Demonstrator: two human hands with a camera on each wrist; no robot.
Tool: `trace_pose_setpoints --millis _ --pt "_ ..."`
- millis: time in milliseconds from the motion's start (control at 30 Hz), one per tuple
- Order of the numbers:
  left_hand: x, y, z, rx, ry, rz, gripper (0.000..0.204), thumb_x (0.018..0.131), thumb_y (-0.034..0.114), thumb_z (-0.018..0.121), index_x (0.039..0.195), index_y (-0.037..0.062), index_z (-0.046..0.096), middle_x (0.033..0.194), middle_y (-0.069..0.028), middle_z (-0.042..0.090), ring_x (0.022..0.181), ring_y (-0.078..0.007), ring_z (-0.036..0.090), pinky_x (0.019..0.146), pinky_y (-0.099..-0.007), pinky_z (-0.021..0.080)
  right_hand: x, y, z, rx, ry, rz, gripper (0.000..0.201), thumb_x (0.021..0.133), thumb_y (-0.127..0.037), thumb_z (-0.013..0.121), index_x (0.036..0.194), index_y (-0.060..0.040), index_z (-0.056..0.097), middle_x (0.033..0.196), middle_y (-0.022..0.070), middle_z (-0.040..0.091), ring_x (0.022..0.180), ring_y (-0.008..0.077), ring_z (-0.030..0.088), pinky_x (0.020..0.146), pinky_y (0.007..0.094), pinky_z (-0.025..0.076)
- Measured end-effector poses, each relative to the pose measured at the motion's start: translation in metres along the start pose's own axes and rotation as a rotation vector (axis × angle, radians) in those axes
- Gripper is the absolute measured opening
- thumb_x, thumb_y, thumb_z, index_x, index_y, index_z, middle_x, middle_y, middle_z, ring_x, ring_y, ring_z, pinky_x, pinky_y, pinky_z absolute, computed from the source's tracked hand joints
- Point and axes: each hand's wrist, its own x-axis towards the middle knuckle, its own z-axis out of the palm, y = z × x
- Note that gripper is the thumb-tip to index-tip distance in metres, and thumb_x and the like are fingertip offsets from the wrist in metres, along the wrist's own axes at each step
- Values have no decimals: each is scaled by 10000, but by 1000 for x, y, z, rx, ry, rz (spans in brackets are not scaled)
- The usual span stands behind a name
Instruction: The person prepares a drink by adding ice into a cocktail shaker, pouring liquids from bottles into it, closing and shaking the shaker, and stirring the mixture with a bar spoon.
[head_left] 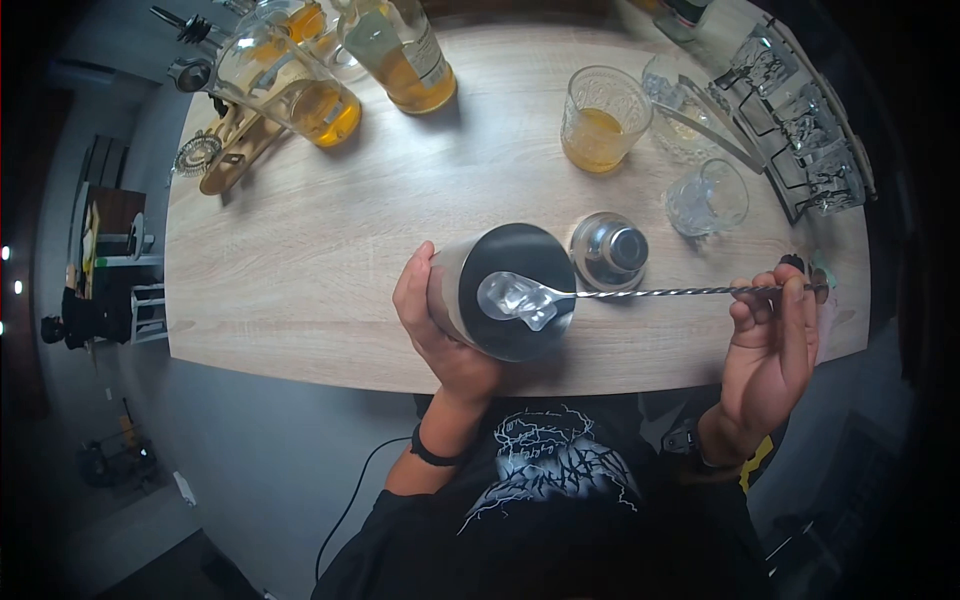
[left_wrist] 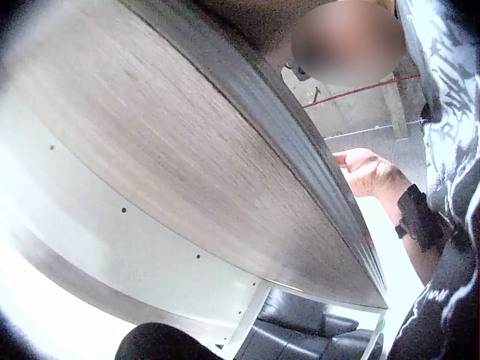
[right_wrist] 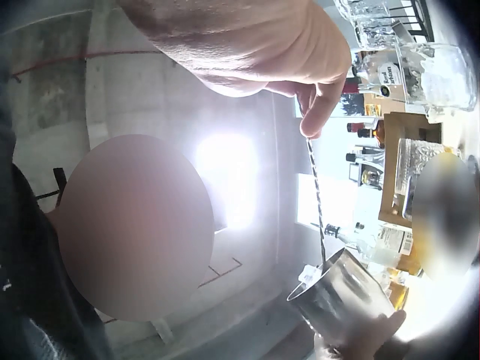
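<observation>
My left hand (head_left: 440, 340) grips a metal shaker tin (head_left: 500, 338) round its side, its mouth tilted up toward the head camera. My right hand (head_left: 770, 350) pinches the far end of a bar spoon (head_left: 660, 293) with a twisted handle. The spoon's other end reaches the tin's mouth, where clear ice (head_left: 517, 300) shows. In the right wrist view the spoon slants down from the fingertips to the tin (right_wrist: 341, 292), with ice at the rim. Just right of the tin, a metal shaker top (head_left: 610, 252) stands on the table. The left wrist view shows no shaker tin.
Right of centre stand a patterned glass (head_left: 605, 125) with amber liquid, a glass of ice (head_left: 707, 198), a glass bowl (head_left: 680, 125) with tongs, and a glass rack (head_left: 800, 120). Bottles (head_left: 400, 60), a pitcher (head_left: 320, 105) and a strainer (head_left: 197, 155) occupy the back left of the table (head_left: 300, 270).
</observation>
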Motion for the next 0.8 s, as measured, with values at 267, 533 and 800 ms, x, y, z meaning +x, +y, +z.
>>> trace_pose_setpoints --millis 267,533,800 --pt "-2 0 -4 -1 -38 -43 981 827 175 835 1567 22 210 1528 -191 394 1389 -305 454 1159 -435 389 17 -27 -36 -14 224 -80 239 1066 -138 542 1185 45 639 1042 158 716 927 236 726 811 295 602" --pt "-1 3 2 -41 42 -80 908 787 220 824 1515 42 311 1498 -214 442 1347 -368 458 1135 -466 363 25 -54 -76 -165 441 -345 242 1043 -106 581 1171 94 629 1052 184 702 966 258 715 875 324 598" --pt "0 4 4 7 46 -57 877 800 243 812 1494 -9 339 1496 -190 403 1356 -362 456 1142 -466 371 23 -55 -81 -353 475 -457 252 1050 -109 569 1160 112 619 1053 209 704 963 275 730 887 341 609"
